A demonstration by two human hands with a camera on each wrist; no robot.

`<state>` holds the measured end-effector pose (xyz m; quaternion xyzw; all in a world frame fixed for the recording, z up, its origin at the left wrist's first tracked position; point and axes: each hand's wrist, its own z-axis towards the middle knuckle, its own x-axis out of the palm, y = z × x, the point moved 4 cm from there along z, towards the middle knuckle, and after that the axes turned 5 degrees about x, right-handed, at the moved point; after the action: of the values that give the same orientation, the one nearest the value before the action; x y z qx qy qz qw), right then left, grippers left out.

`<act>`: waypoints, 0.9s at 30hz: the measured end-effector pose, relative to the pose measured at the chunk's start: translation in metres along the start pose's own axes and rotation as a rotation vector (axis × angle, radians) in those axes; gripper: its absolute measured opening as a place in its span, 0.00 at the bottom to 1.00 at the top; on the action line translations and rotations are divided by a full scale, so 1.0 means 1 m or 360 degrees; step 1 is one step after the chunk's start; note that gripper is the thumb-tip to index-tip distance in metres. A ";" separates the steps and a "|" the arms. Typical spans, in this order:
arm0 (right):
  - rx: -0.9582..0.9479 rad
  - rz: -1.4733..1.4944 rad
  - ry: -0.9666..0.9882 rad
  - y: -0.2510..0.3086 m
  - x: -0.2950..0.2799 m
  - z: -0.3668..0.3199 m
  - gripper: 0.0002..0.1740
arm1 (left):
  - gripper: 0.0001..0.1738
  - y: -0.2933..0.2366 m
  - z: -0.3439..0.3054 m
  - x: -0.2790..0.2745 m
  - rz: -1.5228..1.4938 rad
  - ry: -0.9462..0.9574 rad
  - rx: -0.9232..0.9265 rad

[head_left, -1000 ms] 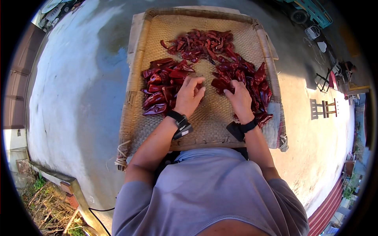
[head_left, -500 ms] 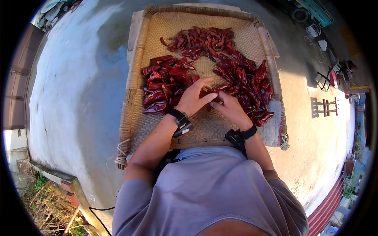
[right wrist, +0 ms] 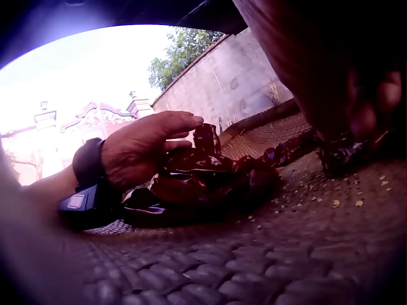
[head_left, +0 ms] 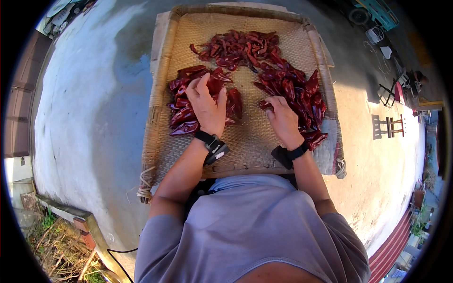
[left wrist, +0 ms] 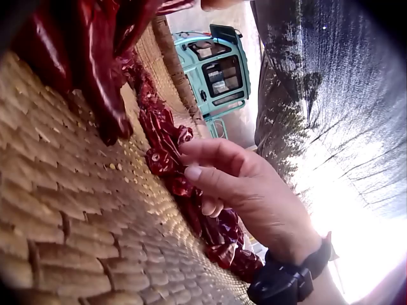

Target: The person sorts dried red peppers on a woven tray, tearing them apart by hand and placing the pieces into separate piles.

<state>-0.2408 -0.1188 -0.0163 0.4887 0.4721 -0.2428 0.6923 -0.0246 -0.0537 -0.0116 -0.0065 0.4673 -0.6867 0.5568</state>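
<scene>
Shiny dark red dried chili peppers lie in a left pile (head_left: 184, 115) and a right pile (head_left: 297, 94) on a woven tray (head_left: 226, 155). Over the left pile is my left hand (head_left: 207, 106), its fingers extended; the right wrist view shows this hand (right wrist: 143, 146) from the side, fingertips beside an upright chili. My right hand (head_left: 285, 123) is at the inner edge of the right pile, thumb and forefinger pinching a chili pepper (head_left: 265, 104). From the left wrist, the same hand (left wrist: 245, 190) shows its thumb close to the forefinger.
A heap of smaller, wrinkled chilies (head_left: 240, 47) lies toward the tray's far side. Pale seeds (right wrist: 359, 203) are scattered on the weave. A raised rim (head_left: 160, 80) borders the tray. Beyond stand a teal vehicle (head_left: 377, 14) and a small stool (head_left: 395, 129).
Half a second ago both hands met mid-tray around a chili pepper. Since then the left hand has moved left over its pile, and the right hand has returned to the right pile.
</scene>
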 end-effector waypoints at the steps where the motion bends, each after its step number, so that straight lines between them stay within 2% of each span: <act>1: -0.0014 -0.0054 -0.0015 -0.002 0.004 0.005 0.18 | 0.26 -0.005 0.002 -0.004 0.0252 -0.0119 0.0163; 4: -0.0078 -0.0192 0.0029 -0.012 0.018 0.015 0.18 | 0.24 -0.017 0.003 -0.007 0.0259 -0.0089 0.0344; 7: -0.0123 -0.0169 0.0043 -0.013 0.018 0.018 0.18 | 0.21 -0.009 0.000 0.012 -0.0353 0.0261 0.0513; 8: -0.0135 -0.0137 0.0036 -0.010 0.016 0.019 0.18 | 0.19 -0.010 -0.007 0.020 -0.0443 0.0402 0.0463; 9: -0.0162 -0.0009 0.0023 -0.005 0.012 0.019 0.18 | 0.20 -0.014 -0.009 0.022 -0.0491 0.0601 0.0457; 11: -0.0211 0.0245 0.0001 0.008 0.007 0.018 0.18 | 0.20 -0.022 -0.013 0.024 -0.0469 0.0694 0.0521; 14: -0.0125 0.0581 0.0087 0.020 0.011 0.011 0.18 | 0.19 -0.018 -0.016 0.029 -0.0462 0.0798 0.0522; 17: 0.0096 0.0657 0.0267 0.027 0.010 0.005 0.17 | 0.15 -0.012 -0.021 0.031 -0.0644 0.0838 0.0344; 20: -0.0051 0.0732 0.0196 0.019 0.011 0.003 0.17 | 0.11 -0.009 -0.018 0.029 -0.0513 0.0725 0.0349; 23: -0.0024 0.0652 -0.0055 0.003 -0.002 0.007 0.16 | 0.07 -0.005 -0.014 0.026 -0.0462 0.0557 0.0333; 24: 0.0066 0.0425 -0.0117 0.000 -0.014 0.009 0.17 | 0.07 -0.003 -0.013 0.025 -0.0423 0.0588 0.0207; 27: 0.0206 -0.0089 -0.0375 -0.018 -0.030 0.016 0.20 | 0.09 0.001 -0.010 0.020 -0.0127 0.0359 0.0303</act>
<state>-0.2610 -0.1444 0.0036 0.4870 0.3843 -0.3476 0.7031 -0.0367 -0.0629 -0.0281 0.1049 0.4591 -0.7458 0.4711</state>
